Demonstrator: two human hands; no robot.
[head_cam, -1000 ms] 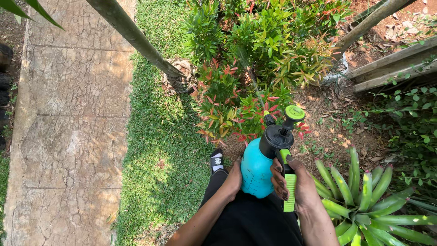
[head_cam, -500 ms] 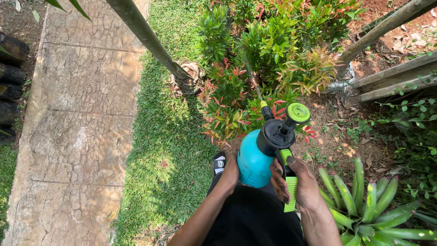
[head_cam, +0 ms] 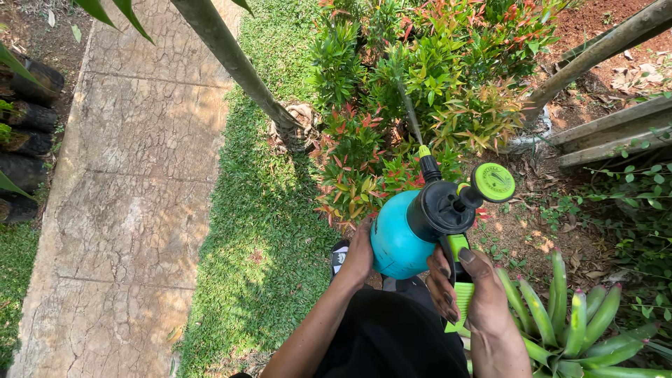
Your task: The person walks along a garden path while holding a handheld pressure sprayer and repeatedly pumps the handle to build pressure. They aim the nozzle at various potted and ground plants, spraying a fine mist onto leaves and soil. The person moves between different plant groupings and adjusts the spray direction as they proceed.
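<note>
Head view, looking straight down. Two hands in frame, both on one pump sprayer (head_cam: 402, 241). Right hand (head_cam: 469, 294) wrapped tight around the lime-green handle, thumb lying on top of the trigger lever. Left hand (head_cam: 358, 255) cupped against the teal tank from the side, fingers closed on its curve. Sprayer held in the air at waist height, tilted forward: one teal tank, one black cap, one round green pump knob (head_cam: 493, 182) sticking out to the right, one thin nozzle wand (head_cam: 418, 143) aimed at the shrubs ahead. Black clothing (head_cam: 388, 336) below the arms; one shoe (head_cam: 339, 257) shows on the grass.

Just right of the right hand, one rosette plant (head_cam: 574, 318) with thick green strap leaves. Beyond the nozzle, a dense clump of shrubs (head_cam: 427, 77) with green, red and orange leaves; stems too crowded to count. One slanting pole (head_cam: 238, 66) meets the ground at the shrub edge. Right side: another pole and two weathered planks (head_cam: 616, 129) on bare reddish soil with dry leaf litter.

Ground: strip of short grass (head_cam: 259, 210) in dappled sun, then a cracked concrete path (head_cam: 119, 175) to the left. Dark logs (head_cam: 24, 143) stacked along the far left edge. Outdoors, bright daylight.
</note>
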